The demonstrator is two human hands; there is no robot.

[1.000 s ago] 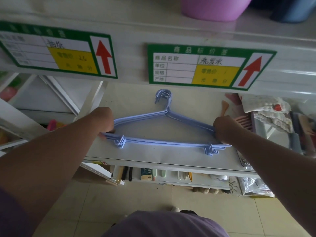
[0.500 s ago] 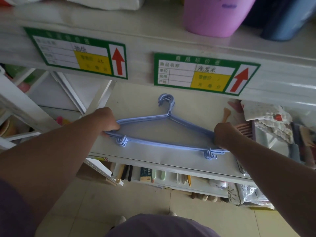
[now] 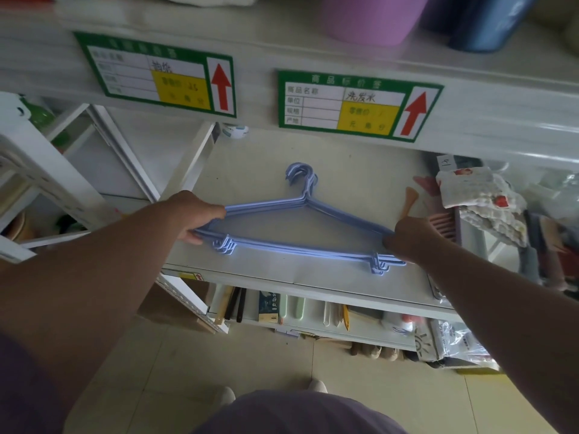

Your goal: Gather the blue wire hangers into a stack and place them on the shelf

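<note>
While both hands' fingers [image 3: 196, 236] curl closed, they grip hangers [image 3: 300, 245].

A pale shelf [image 3: 313, 274] bears stacked blue wire hangers [image 3: 300, 245].

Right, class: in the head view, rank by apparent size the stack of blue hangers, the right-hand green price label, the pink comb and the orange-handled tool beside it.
1. Stack of blue hangers, the widest.
2. Green price label.
3. Pink comb and orange-handled tool: both small and partly hidden, too close to rank.
</note>
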